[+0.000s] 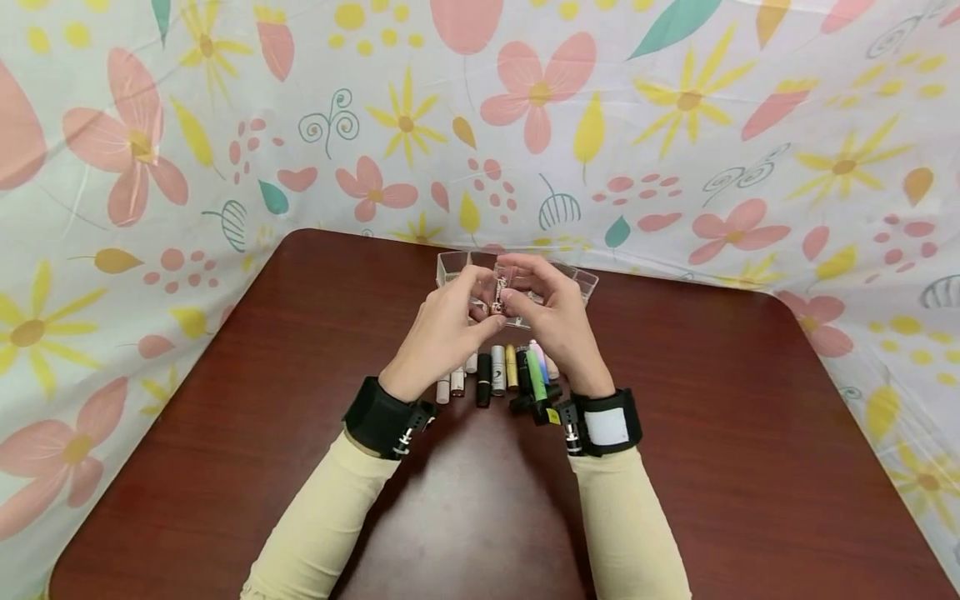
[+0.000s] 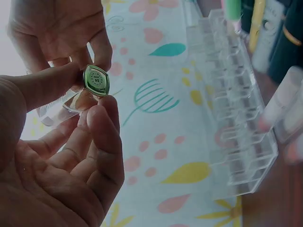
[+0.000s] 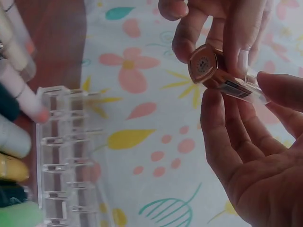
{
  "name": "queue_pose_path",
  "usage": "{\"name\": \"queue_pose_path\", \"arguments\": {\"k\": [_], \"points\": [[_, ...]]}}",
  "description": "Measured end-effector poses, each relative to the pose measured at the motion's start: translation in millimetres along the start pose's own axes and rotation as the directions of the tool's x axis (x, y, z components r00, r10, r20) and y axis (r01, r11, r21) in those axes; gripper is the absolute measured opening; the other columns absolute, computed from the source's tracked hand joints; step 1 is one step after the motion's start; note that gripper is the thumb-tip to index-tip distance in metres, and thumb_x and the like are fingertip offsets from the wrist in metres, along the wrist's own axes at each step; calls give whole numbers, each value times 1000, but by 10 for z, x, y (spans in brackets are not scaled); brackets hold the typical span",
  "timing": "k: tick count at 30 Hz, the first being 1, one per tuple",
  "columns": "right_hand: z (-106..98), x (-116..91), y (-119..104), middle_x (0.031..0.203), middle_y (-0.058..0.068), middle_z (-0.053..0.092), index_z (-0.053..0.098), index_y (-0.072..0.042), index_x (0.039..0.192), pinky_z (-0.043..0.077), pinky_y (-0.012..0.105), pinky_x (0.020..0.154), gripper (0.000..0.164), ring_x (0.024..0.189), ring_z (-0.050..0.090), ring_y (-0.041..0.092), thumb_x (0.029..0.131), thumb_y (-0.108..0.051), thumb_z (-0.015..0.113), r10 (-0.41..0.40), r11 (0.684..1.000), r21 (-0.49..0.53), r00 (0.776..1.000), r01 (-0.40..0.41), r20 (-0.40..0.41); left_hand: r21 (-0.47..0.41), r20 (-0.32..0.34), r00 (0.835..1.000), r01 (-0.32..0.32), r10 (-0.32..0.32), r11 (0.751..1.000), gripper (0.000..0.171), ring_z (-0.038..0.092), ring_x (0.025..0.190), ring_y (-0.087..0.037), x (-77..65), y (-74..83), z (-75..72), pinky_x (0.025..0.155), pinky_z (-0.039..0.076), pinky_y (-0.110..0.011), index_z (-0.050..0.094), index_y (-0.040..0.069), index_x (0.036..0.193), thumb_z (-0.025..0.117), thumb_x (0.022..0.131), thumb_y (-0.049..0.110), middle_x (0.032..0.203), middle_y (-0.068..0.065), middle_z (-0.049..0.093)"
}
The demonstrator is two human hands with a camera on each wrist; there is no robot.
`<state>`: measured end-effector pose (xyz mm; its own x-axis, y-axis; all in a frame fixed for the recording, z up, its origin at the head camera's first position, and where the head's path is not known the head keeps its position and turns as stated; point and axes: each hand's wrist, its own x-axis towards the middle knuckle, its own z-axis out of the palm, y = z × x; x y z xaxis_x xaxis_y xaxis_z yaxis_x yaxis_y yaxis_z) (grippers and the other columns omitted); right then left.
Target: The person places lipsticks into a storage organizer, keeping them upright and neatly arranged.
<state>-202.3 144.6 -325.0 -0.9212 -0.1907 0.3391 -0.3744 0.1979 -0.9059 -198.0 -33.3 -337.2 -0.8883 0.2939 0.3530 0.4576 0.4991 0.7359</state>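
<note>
In the head view a lipstick tube (image 1: 498,295) with a clear part and a shiny metallic base stands between the two hands, above the table. My left hand (image 1: 448,323) pinches it near the base, thumb opposite fingertips. From the other side my right hand (image 1: 558,315) grips the clear end with thumb and fingers. The left wrist view shows the round label on the base of the lipstick (image 2: 96,80). A printed sticker runs along the side of the lipstick (image 3: 222,78) in the right wrist view. Fingers cover part of the tube.
Behind the hands stands a clear compartment organizer (image 1: 453,265), partly hidden by them. Nearer me, several lipsticks and tubes lie in a row, among them a black tube (image 1: 483,379), a silver tube (image 1: 498,371) and a green tube (image 1: 536,375). A patterned cloth (image 1: 450,125) hangs behind the brown table (image 1: 315,333).
</note>
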Motion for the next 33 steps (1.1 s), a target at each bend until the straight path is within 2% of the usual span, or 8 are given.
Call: {"name": "queue_pose_path", "arguments": {"k": [7, 11, 16, 23, 33], "points": [[28, -62, 74, 132, 9, 59, 61, -26, 140, 58, 42, 89, 40, 111, 62, 22, 102, -12, 60, 99, 994, 31, 993, -101, 57, -44, 43, 999, 18, -16, 999, 51, 70, 88, -8, -39, -100, 1, 75, 57, -27, 49, 21, 138, 75, 93, 21, 106, 2, 70], [32, -91, 50, 130, 9, 59, 59, -28, 141, 59, 43, 89, 44, 109, 62, 23, 102, -8, 55, 120, 991, 50, 988, -125, 92, -54, 55, 998, 10, -7, 998, 52, 69, 87, -7, -65, -117, -36, 74, 57, -26, 49, 21, 139, 74, 94, 21, 106, 2, 68], [8, -83, 37, 131, 10, 56, 58, -28, 143, 62, 44, 84, 47, 106, 65, 23, 103, -4, 52, 119, 988, 87, 986, -130, 113, -50, 44, 999, -7, 9, 999, 53, 68, 86, -7, -45, -99, -59, 73, 57, -26, 50, 21, 140, 75, 93, 20, 107, 3, 66], [5, -83, 38, 132, 12, 56, 56, -25, 145, 61, 50, 84, 48, 99, 68, 24, 103, -2, 50, 112, 988, 96, 987, -124, 117, -43, 46, 999, -25, 27, 999, 55, 69, 87, -8, -45, -87, -72, 77, 57, -26, 48, 20, 141, 75, 93, 19, 107, 1, 66], [31, -63, 32, 130, 8, 54, 58, -26, 143, 60, 52, 84, 44, 105, 64, 23, 103, -8, 55, 131, 983, 116, 986, -143, 106, -36, 40, 999, -26, 27, 999, 53, 70, 88, -8, -30, -90, -77, 77, 57, -26, 48, 20, 141, 73, 94, 19, 107, 2, 65]]}}
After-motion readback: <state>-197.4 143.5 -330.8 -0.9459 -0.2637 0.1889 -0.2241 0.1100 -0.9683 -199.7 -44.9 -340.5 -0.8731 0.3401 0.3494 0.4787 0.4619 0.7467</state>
